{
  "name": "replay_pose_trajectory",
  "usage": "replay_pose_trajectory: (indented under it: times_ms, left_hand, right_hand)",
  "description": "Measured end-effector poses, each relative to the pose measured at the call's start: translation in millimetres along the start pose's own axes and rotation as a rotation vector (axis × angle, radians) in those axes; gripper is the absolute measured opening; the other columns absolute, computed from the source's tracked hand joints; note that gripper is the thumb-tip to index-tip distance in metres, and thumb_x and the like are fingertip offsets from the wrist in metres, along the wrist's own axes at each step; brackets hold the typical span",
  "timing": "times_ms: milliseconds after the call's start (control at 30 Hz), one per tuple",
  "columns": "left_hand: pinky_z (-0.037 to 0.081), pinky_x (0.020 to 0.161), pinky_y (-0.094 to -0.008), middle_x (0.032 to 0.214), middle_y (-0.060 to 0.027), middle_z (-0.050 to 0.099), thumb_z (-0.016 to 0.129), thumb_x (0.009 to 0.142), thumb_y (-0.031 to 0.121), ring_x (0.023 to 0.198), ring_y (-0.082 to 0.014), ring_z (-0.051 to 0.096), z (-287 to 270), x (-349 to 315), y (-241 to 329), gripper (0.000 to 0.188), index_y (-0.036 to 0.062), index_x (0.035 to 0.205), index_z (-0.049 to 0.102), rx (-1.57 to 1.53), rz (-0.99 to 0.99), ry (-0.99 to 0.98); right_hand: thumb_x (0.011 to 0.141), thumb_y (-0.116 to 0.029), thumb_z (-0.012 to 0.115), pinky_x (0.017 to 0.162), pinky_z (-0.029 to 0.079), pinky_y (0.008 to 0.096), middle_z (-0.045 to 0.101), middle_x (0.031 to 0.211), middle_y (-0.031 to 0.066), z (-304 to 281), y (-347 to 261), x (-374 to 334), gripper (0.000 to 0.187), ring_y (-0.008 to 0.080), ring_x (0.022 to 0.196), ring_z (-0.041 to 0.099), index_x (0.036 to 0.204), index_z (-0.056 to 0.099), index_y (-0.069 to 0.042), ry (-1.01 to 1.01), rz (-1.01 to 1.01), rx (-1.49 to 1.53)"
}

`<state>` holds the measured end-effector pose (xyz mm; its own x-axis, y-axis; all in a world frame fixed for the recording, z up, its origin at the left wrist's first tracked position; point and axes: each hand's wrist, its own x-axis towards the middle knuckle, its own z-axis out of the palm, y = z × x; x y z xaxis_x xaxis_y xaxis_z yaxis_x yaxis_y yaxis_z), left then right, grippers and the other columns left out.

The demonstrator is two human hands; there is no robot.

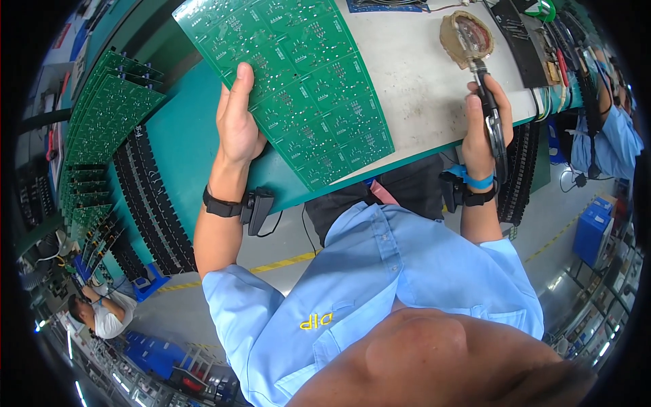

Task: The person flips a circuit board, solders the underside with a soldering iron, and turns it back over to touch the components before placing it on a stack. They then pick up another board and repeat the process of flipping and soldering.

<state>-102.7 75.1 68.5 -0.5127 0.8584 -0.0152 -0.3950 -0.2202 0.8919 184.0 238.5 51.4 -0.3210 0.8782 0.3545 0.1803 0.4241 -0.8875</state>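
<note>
A large green circuit board panel [305, 88] is tilted over the bench, with many small solder points across its face. My left hand [239, 119] grips its left edge, the thumb lying on the face and the other fingers hidden behind. My right hand [485, 129] is closed around the black handle of a soldering iron [487, 102]. The metal end of the iron reaches over a round, brownish, stained dish [447, 42] on the pale work mat [420, 95]. Whether the tip touches the dish's inside, I cannot tell.
At left, several green boards [115, 112] stand upright in a black slotted rack [152, 197]. Past the dish lie a black strip [519, 41], a green solder spool [540, 9] and red-handled tools [562, 62]. Other people work at far right and lower left.
</note>
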Motion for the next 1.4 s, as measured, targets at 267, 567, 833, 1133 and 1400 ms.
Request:
replay_pose_trajectory:
  times_ms: [267,567,833,1133,1400]
  left_hand:
    - [0.056,0.092,-0.0398,0.130,-0.0148,0.059,0.046,0.104,0.023,0.111,-0.0243,0.064,-6,0,-1,0.042,0.0018,0.140,0.043,-0.118,-0.062,-0.049]
    - [0.056,0.091,-0.0404,0.130,-0.0147,0.059,0.047,0.103,0.023,0.111,-0.0245,0.064,-5,0,1,0.042,0.0016,0.140,0.043,-0.096,-0.084,-0.083]
    - [0.057,0.090,-0.0389,0.128,-0.0166,0.062,0.041,0.106,0.030,0.110,-0.0252,0.066,-2,-1,-1,0.044,-0.0016,0.136,0.050,-0.003,-0.032,-0.014]
    - [0.057,0.089,-0.0370,0.127,-0.0141,0.061,0.041,0.107,0.033,0.109,-0.0218,0.065,2,-1,0,0.044,0.0011,0.137,0.047,-0.131,-0.048,-0.046]
    - [0.057,0.089,-0.0358,0.125,-0.0143,0.063,0.039,0.107,0.036,0.108,-0.0214,0.066,2,0,0,0.048,-0.0017,0.135,0.050,-0.139,-0.066,-0.052]
  right_hand:
    - [0.093,0.003,0.062,0.090,0.055,0.0362,0.059,0.127,0.0293,52,-13,-19,0.046,0.0251,0.107,0.066,0.134,0.042,-0.001,-0.355,-0.173,0.378]
    - [0.085,0.016,0.064,0.084,0.058,0.0318,0.049,0.138,0.0342,61,-8,-21,0.061,0.0252,0.106,0.066,0.136,0.037,-0.004,-0.398,-0.132,0.527]
    - [0.085,0.017,0.064,0.080,0.058,0.0304,0.049,0.138,0.0342,57,-6,-24,0.064,0.0229,0.104,0.066,0.137,0.036,-0.007,-0.418,-0.153,0.534]
    - [0.085,0.016,0.064,0.077,0.057,0.0290,0.049,0.138,0.0339,55,-4,-24,0.064,0.0194,0.097,0.066,0.137,0.037,-0.007,-0.423,-0.162,0.514]
    - [0.085,0.015,0.064,0.075,0.056,0.0275,0.051,0.137,0.0337,57,-7,-23,0.063,0.0166,0.093,0.064,0.137,0.038,-0.007,-0.416,-0.173,0.518]
